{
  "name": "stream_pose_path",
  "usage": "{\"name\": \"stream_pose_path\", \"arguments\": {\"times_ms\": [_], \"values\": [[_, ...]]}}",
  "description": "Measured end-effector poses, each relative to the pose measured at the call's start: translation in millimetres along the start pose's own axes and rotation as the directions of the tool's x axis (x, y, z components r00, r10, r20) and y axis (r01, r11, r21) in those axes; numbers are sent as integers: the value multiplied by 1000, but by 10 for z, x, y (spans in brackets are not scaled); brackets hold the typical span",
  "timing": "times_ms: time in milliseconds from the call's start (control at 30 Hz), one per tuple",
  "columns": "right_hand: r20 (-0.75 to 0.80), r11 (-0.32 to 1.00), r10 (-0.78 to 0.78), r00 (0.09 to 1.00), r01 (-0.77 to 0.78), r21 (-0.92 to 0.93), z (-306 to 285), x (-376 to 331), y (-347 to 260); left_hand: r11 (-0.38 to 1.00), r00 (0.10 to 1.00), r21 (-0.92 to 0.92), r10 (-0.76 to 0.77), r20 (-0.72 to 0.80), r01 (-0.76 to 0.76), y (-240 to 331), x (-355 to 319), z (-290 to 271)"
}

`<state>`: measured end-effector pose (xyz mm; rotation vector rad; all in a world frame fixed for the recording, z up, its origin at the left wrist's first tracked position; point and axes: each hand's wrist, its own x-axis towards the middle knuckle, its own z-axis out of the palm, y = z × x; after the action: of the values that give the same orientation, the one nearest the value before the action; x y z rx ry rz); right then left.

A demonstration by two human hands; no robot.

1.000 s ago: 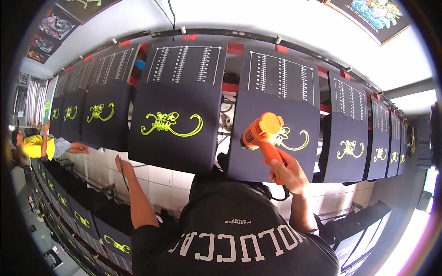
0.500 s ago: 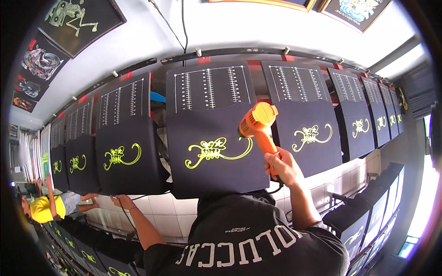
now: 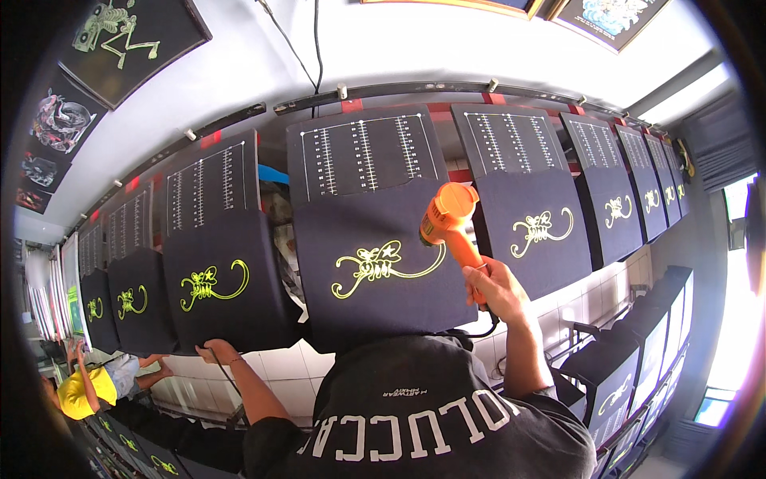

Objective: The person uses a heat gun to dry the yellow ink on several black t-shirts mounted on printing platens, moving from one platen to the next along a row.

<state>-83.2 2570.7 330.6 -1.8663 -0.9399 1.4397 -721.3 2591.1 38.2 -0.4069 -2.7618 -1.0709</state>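
An orange heat gun [image 3: 448, 217] is gripped by its handle in the right hand [image 3: 493, 289], the fingers wrapped tightly around it. The tool is found at about 2 o'clock from the yellow-green print [image 3: 381, 267] on the dark garment [image 3: 375, 263] in the centre (its nozzle is turned toward the cloth). The left hand [image 3: 214, 350] lies at 7 o'clock, at the lower edge of the neighbouring dark garment [image 3: 227, 291]; whether it pinches the cloth cannot be told.
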Motion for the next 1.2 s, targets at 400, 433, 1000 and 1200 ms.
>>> {"name": "stream_pose_path", "arguments": {"times_ms": [400, 433, 1000, 1200], "values": [[-54, 999, 1, 999, 2, 39, 3, 74, 108, 999, 999, 19, 45, 13, -46, -7, -37, -6], [-81, 998, 2, 997, 3, 55, -3, 89, 143, 999, 999, 19, 38, 18, -39, 5, -42, -3], [-108, 999, 15, 994, -11, 38, -83, -143, 264, 989, 994, 105, 96, 42, -100, -6, -36, -24], [-114, 999, 40, 993, -40, 7, -55, -291, 280, 999, 995, 35, -29, 91, 26, 24, -23, -40]]}}
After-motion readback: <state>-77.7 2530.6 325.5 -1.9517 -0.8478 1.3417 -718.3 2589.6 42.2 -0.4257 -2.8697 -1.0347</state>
